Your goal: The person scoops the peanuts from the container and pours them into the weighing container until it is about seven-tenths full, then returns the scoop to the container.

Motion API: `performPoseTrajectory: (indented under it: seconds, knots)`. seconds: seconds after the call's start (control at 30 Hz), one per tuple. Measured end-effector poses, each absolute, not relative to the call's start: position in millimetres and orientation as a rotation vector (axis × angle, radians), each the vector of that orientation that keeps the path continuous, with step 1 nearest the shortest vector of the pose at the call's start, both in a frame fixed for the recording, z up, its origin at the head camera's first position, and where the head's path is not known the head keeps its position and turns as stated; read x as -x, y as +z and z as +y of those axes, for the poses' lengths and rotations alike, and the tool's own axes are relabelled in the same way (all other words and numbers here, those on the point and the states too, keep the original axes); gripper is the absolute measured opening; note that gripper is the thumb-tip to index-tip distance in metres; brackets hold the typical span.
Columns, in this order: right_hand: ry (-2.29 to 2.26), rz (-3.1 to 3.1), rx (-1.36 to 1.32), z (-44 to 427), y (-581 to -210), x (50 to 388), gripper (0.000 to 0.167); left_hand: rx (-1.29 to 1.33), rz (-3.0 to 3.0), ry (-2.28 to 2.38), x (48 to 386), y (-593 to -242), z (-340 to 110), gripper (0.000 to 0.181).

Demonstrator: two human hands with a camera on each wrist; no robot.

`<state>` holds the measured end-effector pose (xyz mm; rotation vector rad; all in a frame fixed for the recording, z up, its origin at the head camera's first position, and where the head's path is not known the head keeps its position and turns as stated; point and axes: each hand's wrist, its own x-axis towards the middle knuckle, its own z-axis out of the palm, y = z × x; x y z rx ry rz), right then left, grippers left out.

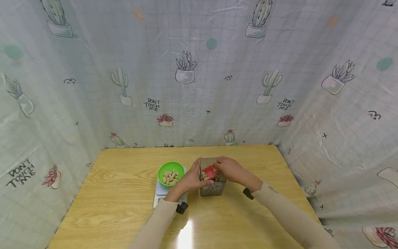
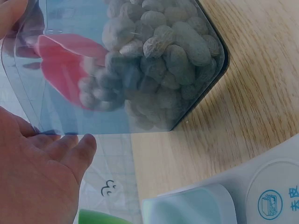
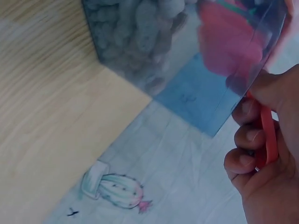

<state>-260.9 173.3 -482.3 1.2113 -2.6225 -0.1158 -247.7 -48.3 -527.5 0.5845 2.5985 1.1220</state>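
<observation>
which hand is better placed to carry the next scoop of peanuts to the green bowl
Probably the right hand: it grips the red scoop, next to peanuts inside the transparent container. The left hand, though nearer the green bowl, is holding the container's side.

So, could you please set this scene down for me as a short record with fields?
Left hand: holds the transparent container
Right hand: grips the red scoop by its handle
Scoop position: inside the container, peanuts at its mouth
Green bowl: holds more peanuts, sits on the scale
Scale reading: not legible
Surface: wood-grain table
Backdrop: cactus-print curtain
</observation>
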Motion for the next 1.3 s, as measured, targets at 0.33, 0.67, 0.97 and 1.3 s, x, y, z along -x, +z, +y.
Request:
performPoseTrajectory:
  seconds: [0.33, 0.67, 0.97, 1.3]
  knots:
    - [0.256, -2.804, -1.062, 196.2, -477.9, 255.6, 0.019, -0.545, 2.625, 1.103, 248.8, -529.1, -47.7, 0.121]
    - [0.370, -2.797, -0.978, 208.6, -489.3, 249.8, 0.019, -0.564, 2.604, 1.137, 247.9, -531.0, -49.9, 0.120]
    - [0.489, -2.846, -0.887, 210.0, -499.7, 245.8, 0.020, -0.596, 2.606, 1.149, 247.5, -531.6, -48.8, 0.118]
    - [0.552, -2.805, -0.835, 219.5, -505.9, 242.5, 0.025, -0.614, 2.617, 1.153, 243.9, -533.8, -47.4, 0.115]
